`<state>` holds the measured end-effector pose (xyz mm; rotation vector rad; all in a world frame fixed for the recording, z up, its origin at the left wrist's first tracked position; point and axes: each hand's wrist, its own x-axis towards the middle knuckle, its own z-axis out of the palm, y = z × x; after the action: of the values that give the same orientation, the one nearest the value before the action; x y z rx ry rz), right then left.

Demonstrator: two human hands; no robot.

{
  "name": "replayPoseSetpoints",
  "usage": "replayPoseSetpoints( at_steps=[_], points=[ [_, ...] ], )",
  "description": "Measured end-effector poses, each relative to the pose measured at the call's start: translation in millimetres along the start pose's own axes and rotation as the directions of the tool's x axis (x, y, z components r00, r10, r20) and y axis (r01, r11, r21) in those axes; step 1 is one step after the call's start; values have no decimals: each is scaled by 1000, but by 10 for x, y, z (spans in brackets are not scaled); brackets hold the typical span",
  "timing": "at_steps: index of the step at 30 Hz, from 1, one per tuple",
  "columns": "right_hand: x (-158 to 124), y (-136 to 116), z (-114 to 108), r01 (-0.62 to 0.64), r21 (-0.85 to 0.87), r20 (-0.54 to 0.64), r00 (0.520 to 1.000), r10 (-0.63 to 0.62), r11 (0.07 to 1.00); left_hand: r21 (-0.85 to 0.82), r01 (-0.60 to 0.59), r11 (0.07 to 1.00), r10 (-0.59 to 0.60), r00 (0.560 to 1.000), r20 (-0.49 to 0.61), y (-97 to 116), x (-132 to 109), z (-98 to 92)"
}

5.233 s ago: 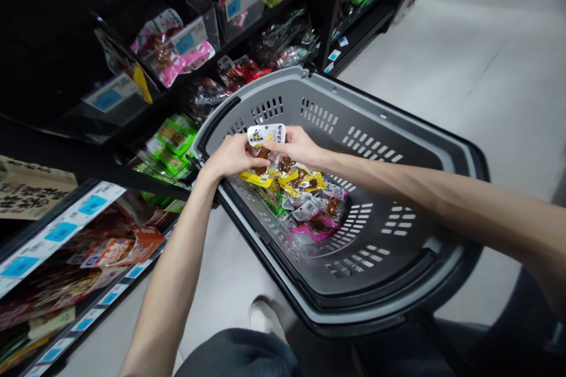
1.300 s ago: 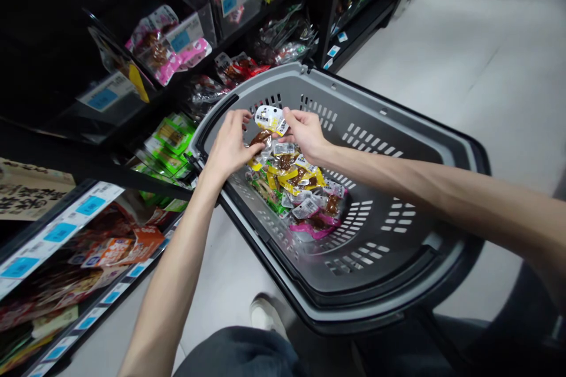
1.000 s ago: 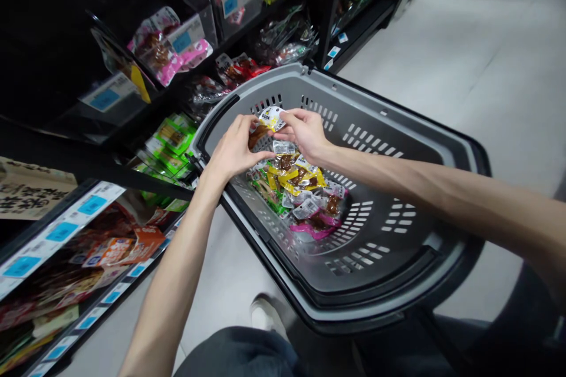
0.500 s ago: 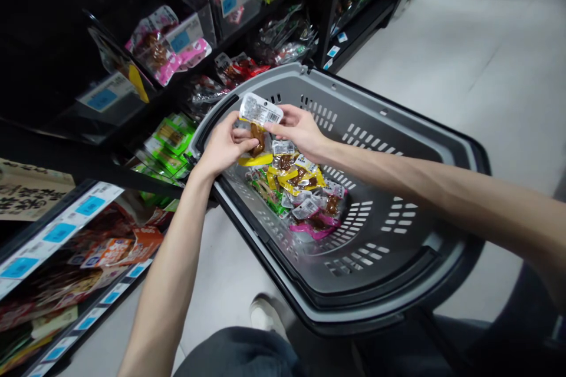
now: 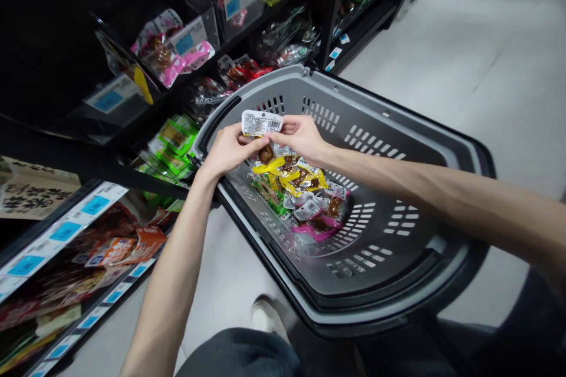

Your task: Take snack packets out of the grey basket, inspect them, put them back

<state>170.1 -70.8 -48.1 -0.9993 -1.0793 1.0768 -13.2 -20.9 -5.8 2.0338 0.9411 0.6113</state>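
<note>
Between my two hands is a small clear snack packet (image 5: 262, 123) with a white printed label, a barcode and a yellow lower edge; a brown piece of food shows inside. My left hand (image 5: 232, 150) pinches its left side, thumb across the front. On the right side, my right hand (image 5: 299, 136) grips it just below the label. Both hands are over the far left end of a grey shopping basket (image 5: 411, 265). Below them in the basket lie several yellow-edged snack packets (image 5: 300, 177), pink-edged packets (image 5: 316, 227) and green packets (image 5: 270, 195).
Black store shelves run along the left and back, with pink packets (image 5: 188, 65), green packets (image 5: 170, 144) and red packets (image 5: 241, 70). Blue-and-white price tags (image 5: 66, 231) line the lower shelf edge. A white shoe (image 5: 265, 313) stands on the pale floor (image 5: 495, 59).
The packet has tipped and dropped slightly, so its label now faces me more squarely. My left thumb has moved right across its front, and my hands are closer together.
</note>
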Motion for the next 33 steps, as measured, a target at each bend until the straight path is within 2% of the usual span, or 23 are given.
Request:
replayPoseSetpoints(
  at_steps=[33],
  points=[
    [-17,61,-5,-6,-44,9,1000,7,999,44,-5,999,6,1000,-18,25,-30,2]
  ],
)
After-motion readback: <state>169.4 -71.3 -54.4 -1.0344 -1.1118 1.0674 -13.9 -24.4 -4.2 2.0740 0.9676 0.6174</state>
